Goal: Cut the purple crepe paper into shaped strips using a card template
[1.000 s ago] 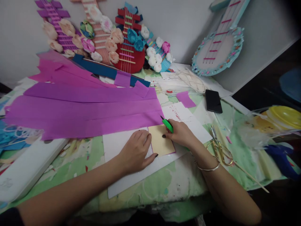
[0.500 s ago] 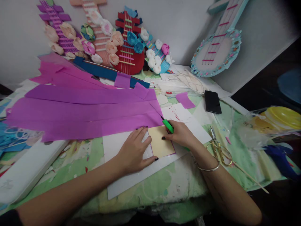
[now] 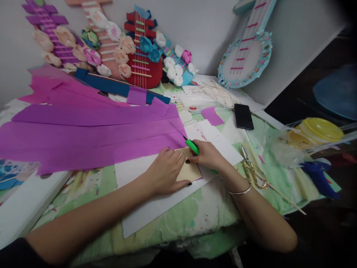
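Observation:
A pale yellow square [image 3: 191, 172] with a thin purple edge lies on a white board [image 3: 139, 212]. My left hand [image 3: 166, 172] rests over the left part of the square, fingers spread and pressing down. In my right hand [image 3: 205, 154] is a green-handled tool [image 3: 192, 146] with a long thin metal shaft. That shaft points up and left over the purple paper [image 3: 134, 132], and the hand touches the square's upper right. Which tool it is cannot be made out.
Gold-handled scissors [image 3: 251, 169] and a thin stick lie right of my right hand. Behind are a black phone [image 3: 243, 116] and a purple scrap [image 3: 212, 116]. Decorated paper instruments [image 3: 145, 69] lean on the wall. A yellow-lidded container [image 3: 320, 130] stands at the right.
My left hand has slid right across the yellow square and now covers more of it. The whole view has shifted slightly; my right hand still holds the green tool.

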The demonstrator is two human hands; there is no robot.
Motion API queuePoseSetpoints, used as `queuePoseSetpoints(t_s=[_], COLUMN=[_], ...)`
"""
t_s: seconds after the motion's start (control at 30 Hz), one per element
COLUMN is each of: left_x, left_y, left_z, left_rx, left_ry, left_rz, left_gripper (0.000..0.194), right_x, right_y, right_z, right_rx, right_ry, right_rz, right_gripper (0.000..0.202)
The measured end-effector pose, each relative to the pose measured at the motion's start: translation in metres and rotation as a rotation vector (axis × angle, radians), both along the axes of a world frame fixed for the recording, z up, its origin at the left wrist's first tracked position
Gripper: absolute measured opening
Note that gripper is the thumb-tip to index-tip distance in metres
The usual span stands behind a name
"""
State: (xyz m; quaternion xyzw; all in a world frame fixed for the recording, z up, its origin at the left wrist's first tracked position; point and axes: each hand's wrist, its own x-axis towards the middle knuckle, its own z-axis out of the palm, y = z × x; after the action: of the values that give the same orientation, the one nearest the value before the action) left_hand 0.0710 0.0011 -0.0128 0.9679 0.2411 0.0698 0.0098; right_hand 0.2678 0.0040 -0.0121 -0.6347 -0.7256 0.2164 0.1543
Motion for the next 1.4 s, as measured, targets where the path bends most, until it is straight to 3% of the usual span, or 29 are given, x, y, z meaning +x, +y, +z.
queuePoseSetpoints(t_s=[0.13, 0.3, 0.43, 0.6, 0.8, 1.2, 1.4], left_x=[0.008, 0.003, 0.002, 0.004, 0.003, 0.003, 0.003], left_y=[-0.001, -0.003, -0.002, -0.001, -0.001, -0.002, -0.002], left_z=[-0.006, -0.022, -0.024, -0.024, -0.025, -0.022, -0.022], left_rx=[0.012, -0.022, -0.068, -0.084, -0.100, -0.172, -0.202], left_ry=[-0.020, -0.092, -0.082, -0.075, -0.108, -0.058, -0.043], left_rz=[0.024, 0.051, 0.055, 0.056, 0.068, 0.100, 0.107], left_gripper=[0.066, 0.074, 0.075, 0.077, 0.074, 0.077, 0.077], right_x=[0.007, 0.019, 0.022, 0.020, 0.018, 0.019, 0.024], right_y=[0.001, 0.004, 0.006, 0.008, 0.009, 0.011, 0.010], right_z=[-0.004, -0.002, 0.001, -0.004, -0.008, -0.008, 0.000], right_rx=[0.036, -0.127, -0.119, -0.157, -0.171, -0.151, -0.185], right_ry=[0.133, 0.692, 0.992, 1.081, 1.132, 1.187, 1.337], right_rz=[-0.054, -0.184, -0.245, -0.310, -0.285, -0.370, -0.280], right_gripper=[0.020, 0.018, 0.024, 0.033, 0.026, 0.028, 0.042])
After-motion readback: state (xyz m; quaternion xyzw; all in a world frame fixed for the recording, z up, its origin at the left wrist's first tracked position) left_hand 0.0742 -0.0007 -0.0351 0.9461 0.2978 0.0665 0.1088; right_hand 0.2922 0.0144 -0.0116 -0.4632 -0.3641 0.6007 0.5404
